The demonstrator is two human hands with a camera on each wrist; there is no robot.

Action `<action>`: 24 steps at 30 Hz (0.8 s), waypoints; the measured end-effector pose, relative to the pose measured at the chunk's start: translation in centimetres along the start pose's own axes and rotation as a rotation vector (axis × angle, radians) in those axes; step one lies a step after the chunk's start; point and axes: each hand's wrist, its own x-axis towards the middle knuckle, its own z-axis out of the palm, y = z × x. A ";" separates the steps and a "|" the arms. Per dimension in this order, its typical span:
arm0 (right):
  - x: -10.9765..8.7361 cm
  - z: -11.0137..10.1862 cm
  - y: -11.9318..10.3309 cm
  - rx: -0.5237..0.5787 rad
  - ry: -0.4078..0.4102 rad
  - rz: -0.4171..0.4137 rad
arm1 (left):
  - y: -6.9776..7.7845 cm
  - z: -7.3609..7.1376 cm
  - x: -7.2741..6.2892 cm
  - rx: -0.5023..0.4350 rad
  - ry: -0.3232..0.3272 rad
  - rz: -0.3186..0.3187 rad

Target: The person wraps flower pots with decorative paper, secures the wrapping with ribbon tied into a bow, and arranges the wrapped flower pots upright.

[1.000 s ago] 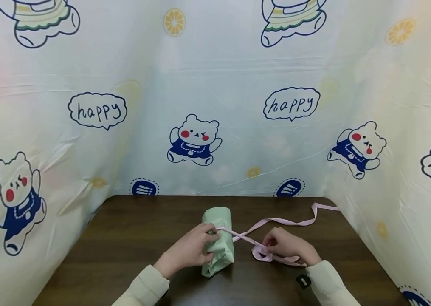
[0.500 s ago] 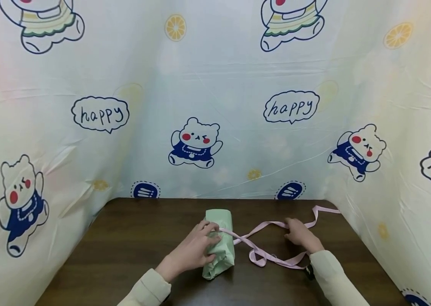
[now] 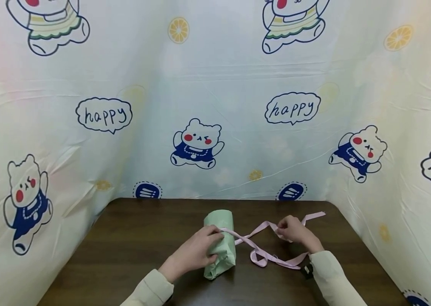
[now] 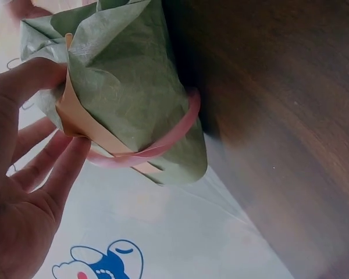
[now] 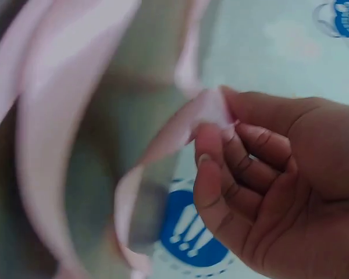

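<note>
A package wrapped in pale green paper (image 3: 220, 250) lies lengthwise on the dark wooden table. My left hand (image 3: 195, 250) grips its left side; in the left wrist view, the thumb and fingertips press on the paper and on a tan strip (image 4: 84, 119). Pink ribbon (image 3: 246, 241) runs around the package, and its two lengths cross just to the right. On that side my right hand (image 3: 295, 231) pinches the farther length between thumb and fingers, as the ribbon (image 5: 168, 131) in the right wrist view confirms. The nearer ribbon length (image 3: 282, 261) lies loosely curled on the table.
The dark wooden table (image 3: 142, 231) has a printed curtain (image 3: 238, 148) hanging behind it and along both sides. A small black object (image 3: 307, 270) sits at the right wrist, beside the nearer ribbon end.
My right hand let go of the nearer ribbon length, moved farther back and took hold of the other one, whose free end has shifted left. My left hand stays on the package.
</note>
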 end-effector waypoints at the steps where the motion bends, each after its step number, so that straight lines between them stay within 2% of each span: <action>1: 0.0 -0.2 -0.5 0.039 -0.008 -0.013 | 0.0 0.0 0.0 0.003 0.006 0.006; 5: 0.3 -1.3 -3.2 0.105 -0.003 -0.101 | 0.2 0.0 -0.2 0.012 -0.006 0.017; 10: 0.7 -2.9 -7.6 0.147 0.041 -0.258 | 0.5 -0.3 -0.2 0.049 -0.034 0.013; 13: 0.8 -3.7 -10.4 0.189 0.057 -0.310 | 0.6 -0.3 -0.2 0.062 -0.045 0.005; 19: 1.2 -5.3 -15.7 0.230 0.093 -0.343 | 0.7 -0.3 -0.1 0.073 -0.057 -0.002; 24: 2.3 -5.8 -18.8 0.269 0.104 -0.384 | 0.7 -0.2 0.1 0.077 -0.064 -0.013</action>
